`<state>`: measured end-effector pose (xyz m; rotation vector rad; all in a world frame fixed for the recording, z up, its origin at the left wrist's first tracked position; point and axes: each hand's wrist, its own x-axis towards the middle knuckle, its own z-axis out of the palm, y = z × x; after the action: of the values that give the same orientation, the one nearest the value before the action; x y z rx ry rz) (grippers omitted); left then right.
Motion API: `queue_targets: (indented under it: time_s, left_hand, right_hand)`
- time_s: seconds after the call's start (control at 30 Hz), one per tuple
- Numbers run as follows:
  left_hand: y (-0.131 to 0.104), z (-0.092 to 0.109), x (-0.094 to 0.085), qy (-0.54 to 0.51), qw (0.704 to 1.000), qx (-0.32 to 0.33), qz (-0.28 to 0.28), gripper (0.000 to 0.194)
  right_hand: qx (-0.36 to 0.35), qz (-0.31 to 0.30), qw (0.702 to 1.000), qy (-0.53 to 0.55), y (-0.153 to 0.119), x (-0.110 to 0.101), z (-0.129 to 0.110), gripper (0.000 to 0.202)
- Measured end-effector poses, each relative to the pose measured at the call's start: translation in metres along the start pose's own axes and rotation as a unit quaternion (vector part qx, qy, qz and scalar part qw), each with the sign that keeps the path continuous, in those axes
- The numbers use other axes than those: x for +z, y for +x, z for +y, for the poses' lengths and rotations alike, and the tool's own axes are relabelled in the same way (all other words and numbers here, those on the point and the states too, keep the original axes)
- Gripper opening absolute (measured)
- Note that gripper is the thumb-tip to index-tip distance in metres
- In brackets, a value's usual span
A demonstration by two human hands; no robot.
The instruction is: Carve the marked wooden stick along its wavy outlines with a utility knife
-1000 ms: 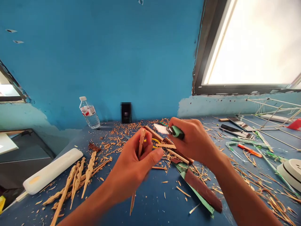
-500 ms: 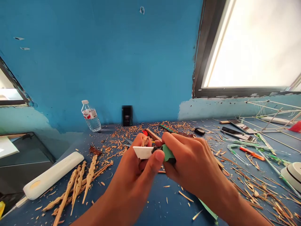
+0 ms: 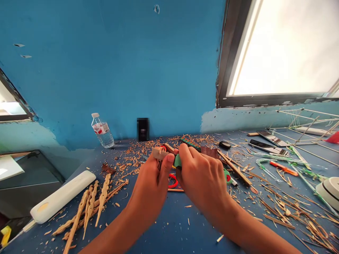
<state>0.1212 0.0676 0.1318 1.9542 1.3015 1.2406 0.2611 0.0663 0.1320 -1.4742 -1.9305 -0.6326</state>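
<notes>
My right hand is closed round the green handle of a knife, whose short, broad blade points left across my left hand. My left hand is closed, with its thumb pressed along the blade. A small wooden piece sits in the left fingers, mostly hidden behind the blade and thumb. Just beneath the hands a red loop handle, apparently of scissors, shows on the blue table. Several carved wooden sticks lie to the left.
Wood shavings litter the table. A white power strip and a water bottle are on the left. Phones, an orange cutter, green plastic strips and a thin stick frame occupy the right.
Both hands have moved slightly up and away with the knife, and the blade has tilted. The red loop handle and a green-and-red item by the right wrist have come into sight.
</notes>
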Motion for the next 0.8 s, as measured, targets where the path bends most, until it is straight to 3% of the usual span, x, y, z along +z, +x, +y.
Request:
queue_targets:
  time_s: [0.37,0.5,0.63,0.8]
  left_hand:
    - [0.013,-0.016,0.016,-0.094,0.994,-0.046,0.017,0.045]
    - [0.007,-0.009,0.014,-0.197,0.974,-0.086,-0.078,0.038]
    - [0.0,0.005,-0.005,-0.32,0.915,-0.138,-0.202,0.027]
    - [-0.005,0.015,-0.023,-0.417,0.869,-0.124,-0.237,0.027]
  right_hand:
    - [0.083,-0.1,0.992,0.001,0.007,0.018,-0.001,0.015]
    - [0.086,-0.106,0.99,0.043,0.016,0.017,0.018,0.011]
    - [0.087,-0.084,0.988,0.098,0.024,0.006,0.037,0.023]
    - [0.023,-0.039,0.979,0.2,0.018,-0.019,0.041,0.029]
